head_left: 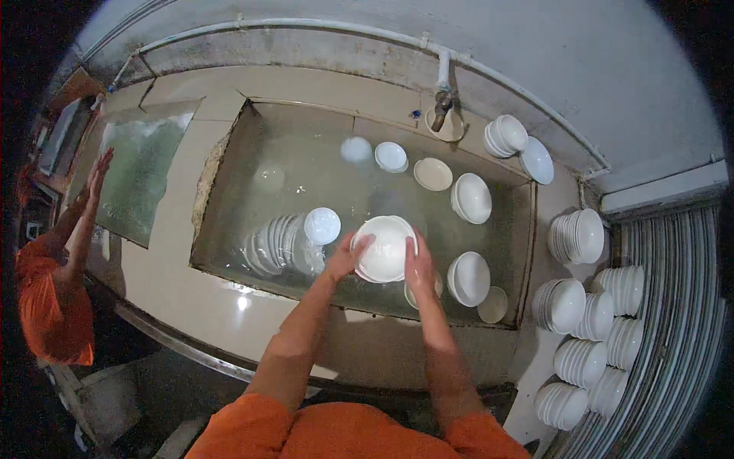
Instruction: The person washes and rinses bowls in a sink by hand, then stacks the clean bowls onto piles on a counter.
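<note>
Between my two hands is a white bowl [382, 246], held at the near side of a water-filled basin [218, 191]. My left hand [349, 257] grips its left rim, thumb over the edge. On the right rim my right hand [418, 264] is closed, fingers along the outside. Part of another pale bowl shows below my right hand. Just left of my hands a small white dish [322, 226] floats beside a row of plates [277, 243] lying under the water. To the right, white bowls [469, 279] sit in the water.
Stacks of white bowls [579, 237] crowd the right ledge, beside ridged panels [665, 306]. A tap [441, 107] hangs over the basin's far edge. At left, a co-worker in an orange top [53, 306] stands by a second basin [141, 176]. More bowls [471, 199] float at the far right.
</note>
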### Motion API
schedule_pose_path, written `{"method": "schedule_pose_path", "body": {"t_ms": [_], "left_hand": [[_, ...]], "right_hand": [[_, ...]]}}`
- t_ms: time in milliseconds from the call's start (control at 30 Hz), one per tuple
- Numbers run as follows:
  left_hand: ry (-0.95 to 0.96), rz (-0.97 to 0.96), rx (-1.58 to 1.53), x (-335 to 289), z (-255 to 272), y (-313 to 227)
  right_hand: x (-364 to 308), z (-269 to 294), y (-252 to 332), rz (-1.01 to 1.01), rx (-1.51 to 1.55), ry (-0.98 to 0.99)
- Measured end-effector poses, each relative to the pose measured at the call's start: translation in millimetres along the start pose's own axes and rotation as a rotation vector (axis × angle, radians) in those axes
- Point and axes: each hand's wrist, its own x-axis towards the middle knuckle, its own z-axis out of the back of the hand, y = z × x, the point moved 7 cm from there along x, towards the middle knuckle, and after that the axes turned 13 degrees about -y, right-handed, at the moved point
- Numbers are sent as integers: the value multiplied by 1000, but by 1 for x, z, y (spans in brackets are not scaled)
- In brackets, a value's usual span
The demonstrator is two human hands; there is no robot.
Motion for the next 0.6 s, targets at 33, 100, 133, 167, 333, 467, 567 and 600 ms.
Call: {"method": "schedule_pose_path", "body": {"t_ms": [33, 100, 133, 167, 333, 467, 567, 600], "left_hand": [[34, 181, 67, -1, 0, 12], [-46, 112, 95, -3, 6, 8], [-34, 152, 29, -5, 2, 6], [-20, 193, -37, -6, -3, 4], [-323, 50, 72, 11, 68, 43], [-323, 37, 137, 2, 42, -1], [-266, 116, 193, -5, 48, -11], [-208, 127, 212, -1, 39, -4]], "right_hand": [[0, -3, 4, 4, 3, 1], [-1, -7, 16, 112, -89, 72], [0, 1, 24, 186, -48, 15], [3, 7, 21, 186, -57, 11], [19, 26, 23, 169, -171, -152], [40, 30, -64, 6, -203, -112], [33, -4, -87, -64, -109, -45], [35, -26, -112, -17, -46, 20]]}}
